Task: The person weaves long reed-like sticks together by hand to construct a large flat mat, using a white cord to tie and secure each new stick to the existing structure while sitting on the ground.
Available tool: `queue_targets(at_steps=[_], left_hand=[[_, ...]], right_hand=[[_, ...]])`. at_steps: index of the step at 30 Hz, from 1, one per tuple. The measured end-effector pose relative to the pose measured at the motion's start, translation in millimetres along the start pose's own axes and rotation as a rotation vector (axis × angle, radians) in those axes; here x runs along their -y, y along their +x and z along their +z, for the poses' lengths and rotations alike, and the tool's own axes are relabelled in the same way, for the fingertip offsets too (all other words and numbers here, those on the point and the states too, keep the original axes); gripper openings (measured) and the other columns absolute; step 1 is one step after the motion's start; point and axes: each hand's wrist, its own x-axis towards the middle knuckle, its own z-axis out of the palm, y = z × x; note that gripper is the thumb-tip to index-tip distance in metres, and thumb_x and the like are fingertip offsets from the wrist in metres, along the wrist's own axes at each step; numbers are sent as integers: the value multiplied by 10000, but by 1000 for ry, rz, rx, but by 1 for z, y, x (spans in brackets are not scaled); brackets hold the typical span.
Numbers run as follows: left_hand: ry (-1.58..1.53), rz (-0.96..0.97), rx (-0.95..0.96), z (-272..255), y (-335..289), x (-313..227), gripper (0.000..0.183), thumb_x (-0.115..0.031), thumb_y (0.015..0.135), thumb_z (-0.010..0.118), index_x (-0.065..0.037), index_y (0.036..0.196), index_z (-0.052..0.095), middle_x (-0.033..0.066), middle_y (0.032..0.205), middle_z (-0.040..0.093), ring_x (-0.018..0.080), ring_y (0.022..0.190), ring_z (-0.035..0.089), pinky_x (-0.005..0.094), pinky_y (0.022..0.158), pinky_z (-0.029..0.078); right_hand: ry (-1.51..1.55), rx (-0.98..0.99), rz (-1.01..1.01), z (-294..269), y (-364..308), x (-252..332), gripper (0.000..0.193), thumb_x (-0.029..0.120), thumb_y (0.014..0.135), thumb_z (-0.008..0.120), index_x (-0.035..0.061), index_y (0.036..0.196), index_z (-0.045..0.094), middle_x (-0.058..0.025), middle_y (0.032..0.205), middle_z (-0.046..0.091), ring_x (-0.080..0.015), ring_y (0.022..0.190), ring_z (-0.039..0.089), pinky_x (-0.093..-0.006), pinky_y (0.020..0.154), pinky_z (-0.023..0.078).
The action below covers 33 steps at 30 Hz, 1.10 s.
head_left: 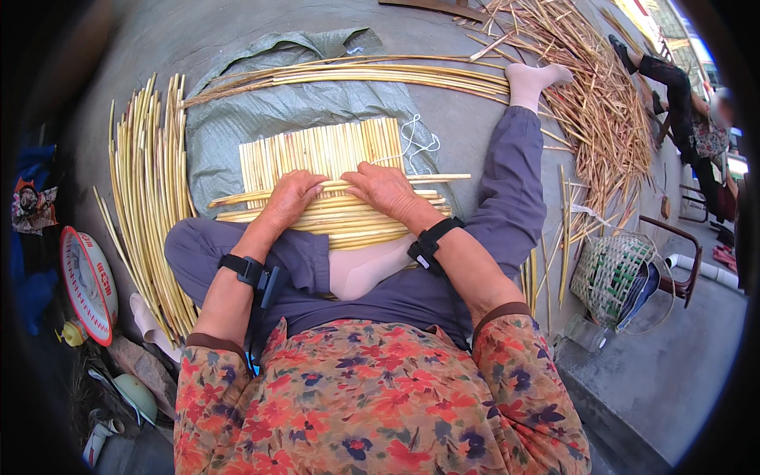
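My left hand [291,198] is closed round a long peeled yellow stalk [445,178], fingers curled over it. A short way along, my right hand [384,190] grips the same stalk, its thumb side facing my left. Beyond both hands lies a flat panel of short pale stalks [305,149] set side by side. White string [421,144] trails from the panel's right end. Just below my hands, more yellow stalks [360,229] lie crosswise over my lap and folded leg. My fingers partly hide the panel's near edge and the held stalk.
A grey-green plastic sheet [229,131] lies under the panel. Long stalks [146,174] fan out at left; a bundle [380,74] stretches across the far side. Reddish scraps [606,119] heap at right, near a woven basket [606,273]. Another person [673,91] sits at far right.
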Motion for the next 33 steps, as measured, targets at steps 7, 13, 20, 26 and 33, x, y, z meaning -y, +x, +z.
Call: queue_targets(at_steps=[7, 13, 20, 26, 33], left_hand=[[134, 155, -411, -4, -9, -16, 220, -71, 843, 622, -59, 1062, 643, 96, 922, 600, 279, 945, 548, 369, 896, 388], [-1189, -668, -308, -2, -32, -27, 228, -223, 954, 569, -9, 1026, 604, 88, 957, 629, 151, 802, 619, 266, 668, 527], [-1670, -706, -535, 8, -21, -22, 299, -243, 968, 543, 14, 1120, 556, 158, 1059, 624, 238, 959, 625, 317, 786, 545], [-1781, -529, -549, 13, -25, -16, 315, -161, 990, 477, 83, 1187, 504, 223, 1161, 587, 321, 1077, 595, 420, 945, 515], [-1818, -467, -569, -2, -33, -12, 335, -143, 987, 470, 91, 1227, 462, 243, 1233, 542, 348, 1139, 562, 466, 960, 502]], right_hand=[[-44, -97, -29, -4, 3, -3, 263, 311, 868, 614, 168, 1089, 626, -68, 816, 552, -270, 709, 613, -388, 607, 515], [-57, -149, -21, -8, 7, -4, 246, 301, 819, 676, 173, 1027, 646, -53, 748, 530, -261, 653, 600, -373, 551, 506], [-26, -118, -2, -12, 6, 8, 259, 279, 837, 664, 159, 1064, 633, -74, 805, 545, -285, 694, 613, -402, 582, 501], [-4, -35, 24, -16, 3, 3, 242, 274, 871, 627, 141, 1073, 630, -79, 841, 575, -310, 718, 621, -406, 629, 510], [117, -34, 27, -15, 1, -6, 199, 237, 899, 590, 133, 1061, 640, -90, 881, 651, -314, 796, 636, -402, 675, 517]])
